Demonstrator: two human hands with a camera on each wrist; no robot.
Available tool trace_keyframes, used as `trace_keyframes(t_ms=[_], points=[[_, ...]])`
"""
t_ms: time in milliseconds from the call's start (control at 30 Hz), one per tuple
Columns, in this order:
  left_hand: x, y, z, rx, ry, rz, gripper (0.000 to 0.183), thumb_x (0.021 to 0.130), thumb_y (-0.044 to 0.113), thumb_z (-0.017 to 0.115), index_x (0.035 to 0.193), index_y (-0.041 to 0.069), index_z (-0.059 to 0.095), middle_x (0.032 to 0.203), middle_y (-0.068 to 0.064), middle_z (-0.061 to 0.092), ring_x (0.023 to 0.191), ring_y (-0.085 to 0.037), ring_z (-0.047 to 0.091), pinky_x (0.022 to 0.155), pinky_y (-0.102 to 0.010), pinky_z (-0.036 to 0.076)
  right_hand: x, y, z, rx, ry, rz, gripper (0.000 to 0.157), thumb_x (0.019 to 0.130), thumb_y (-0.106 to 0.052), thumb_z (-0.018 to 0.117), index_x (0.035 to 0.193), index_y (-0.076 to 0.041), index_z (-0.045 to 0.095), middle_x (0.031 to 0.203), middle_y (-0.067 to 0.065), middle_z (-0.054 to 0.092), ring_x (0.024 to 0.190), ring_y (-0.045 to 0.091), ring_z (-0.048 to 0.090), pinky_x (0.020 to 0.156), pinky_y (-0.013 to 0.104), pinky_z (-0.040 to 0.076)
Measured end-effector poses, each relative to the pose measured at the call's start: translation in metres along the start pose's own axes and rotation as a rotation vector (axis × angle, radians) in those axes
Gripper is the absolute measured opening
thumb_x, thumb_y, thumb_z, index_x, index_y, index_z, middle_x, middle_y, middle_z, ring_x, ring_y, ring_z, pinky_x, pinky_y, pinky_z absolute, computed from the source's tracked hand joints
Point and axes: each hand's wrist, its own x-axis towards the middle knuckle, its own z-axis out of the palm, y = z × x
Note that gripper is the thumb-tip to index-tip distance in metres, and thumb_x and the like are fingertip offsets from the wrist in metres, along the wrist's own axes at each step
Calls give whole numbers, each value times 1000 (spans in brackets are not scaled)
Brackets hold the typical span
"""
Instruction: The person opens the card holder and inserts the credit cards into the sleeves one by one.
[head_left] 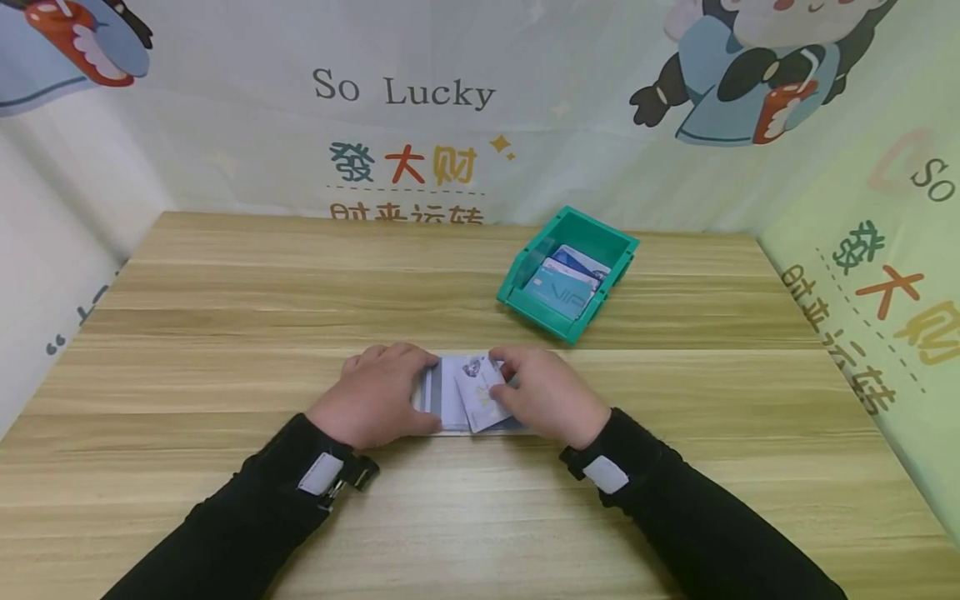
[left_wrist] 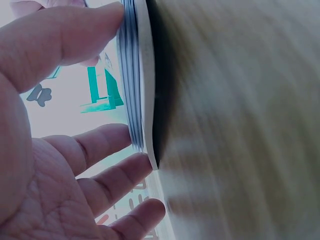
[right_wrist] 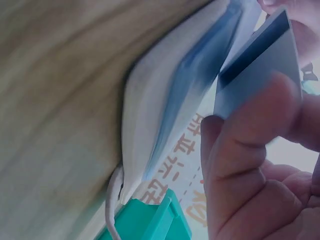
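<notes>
An open card holder (head_left: 450, 392) with pale pages lies on the table in front of me. My left hand (head_left: 378, 396) spans its left end, thumb at the near edge and fingertips at the far edge. In the left wrist view, several stacked leaves (left_wrist: 131, 75) show above the pale cover (left_wrist: 148, 90). My right hand (head_left: 551, 392) pinches a white card (head_left: 480, 400) with a printed picture, tilted over the open pages. From the right wrist view, the card's underside (right_wrist: 260, 55) shows a dark stripe, and a bluish sleeve (right_wrist: 187, 90) lies beside it.
A green bin (head_left: 528, 250) stands behind the holder to the right, with several cards (head_left: 562, 287) inside. A pale cord loop (right_wrist: 115, 200) shows at the holder's corner. Printed cloth (head_left: 255, 125) walls off the table's back and sides.
</notes>
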Motion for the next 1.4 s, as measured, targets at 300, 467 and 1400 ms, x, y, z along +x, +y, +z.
trace_keyframes(t_ms=[300, 467, 1400], points=[[-1, 2, -1, 19, -12, -1, 80, 68, 50, 76, 134, 12, 50, 129, -6, 51, 111, -30, 41, 90, -53, 33, -2, -9, 4, -87, 11, 6, 50, 92, -24, 61, 136, -5, 48, 127, 9, 53, 96, 15, 48, 92, 37, 44], [-1, 2, -1, 17, -7, -4, 80, 68, 49, 77, 133, 12, 50, 128, -6, 51, 110, -30, 41, 90, -53, 34, -4, -12, 6, -106, -24, 0, 51, 92, -23, 61, 137, -4, 46, 129, 11, 51, 99, 15, 49, 93, 37, 44], [0, 1, 1, 4, -7, -12, 84, 66, 50, 79, 134, 12, 49, 128, -6, 52, 110, -30, 41, 91, -53, 32, -7, -23, 16, -189, -41, -20, 54, 86, -24, 68, 131, 1, 50, 125, 15, 55, 100, 18, 50, 91, 37, 45]])
